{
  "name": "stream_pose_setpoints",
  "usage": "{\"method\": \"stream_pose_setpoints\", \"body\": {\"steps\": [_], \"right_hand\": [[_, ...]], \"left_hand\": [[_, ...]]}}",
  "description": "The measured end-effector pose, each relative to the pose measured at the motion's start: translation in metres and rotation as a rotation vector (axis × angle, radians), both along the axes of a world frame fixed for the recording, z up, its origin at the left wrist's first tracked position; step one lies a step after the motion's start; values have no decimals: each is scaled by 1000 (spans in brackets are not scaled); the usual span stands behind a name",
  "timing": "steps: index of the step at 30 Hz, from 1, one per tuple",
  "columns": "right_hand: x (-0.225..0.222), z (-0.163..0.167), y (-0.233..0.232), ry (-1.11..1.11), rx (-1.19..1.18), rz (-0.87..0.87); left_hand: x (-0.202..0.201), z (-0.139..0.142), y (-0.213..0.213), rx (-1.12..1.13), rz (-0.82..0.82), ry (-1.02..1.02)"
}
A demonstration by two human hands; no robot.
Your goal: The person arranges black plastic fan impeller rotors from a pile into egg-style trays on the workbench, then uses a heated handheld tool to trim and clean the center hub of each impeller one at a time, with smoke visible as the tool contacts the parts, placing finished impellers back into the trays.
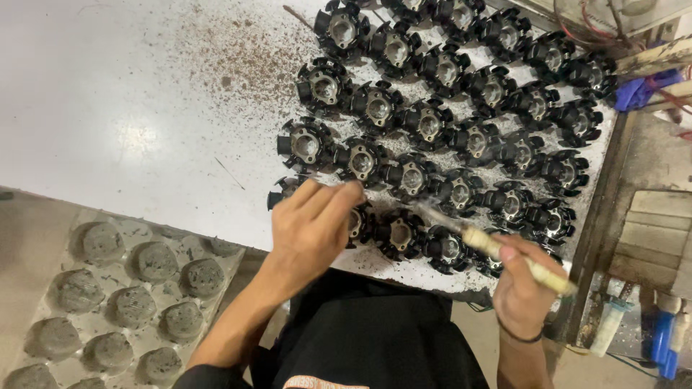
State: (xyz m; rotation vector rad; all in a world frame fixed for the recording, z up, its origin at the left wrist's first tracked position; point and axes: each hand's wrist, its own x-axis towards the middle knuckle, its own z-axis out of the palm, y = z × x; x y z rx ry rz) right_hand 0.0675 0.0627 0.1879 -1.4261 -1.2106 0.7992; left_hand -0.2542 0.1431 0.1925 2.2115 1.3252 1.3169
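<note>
Several black round parts with metal centres and radial fins (429, 122) lie in rows on a white tabletop (130, 108). My left hand (311, 227) rests on one of the nearest black parts (358, 222), fingers curled over it. My right hand (522, 284) grips a small brush with a pale wooden handle (504, 253). The brush's tip points left toward the black part (400, 232) beside my left hand.
A grey moulded tray with rounded bumps (119, 288) sits lower left below the table edge. Brown specks are scattered on the tabletop (245, 65). Wires and a blue object (638, 90) lie at the upper right; tubes and a blue item (659, 338) are at the lower right.
</note>
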Motion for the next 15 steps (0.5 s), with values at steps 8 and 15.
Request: {"method": "stream_pose_setpoints", "body": {"steps": [8, 15], "right_hand": [[-19, 14, -58, -389, 117, 256], [-35, 28, -47, -402, 82, 244]], "left_hand": [[13, -19, -42, -204, -149, 65], [25, -35, -43, -175, -268, 46]]}}
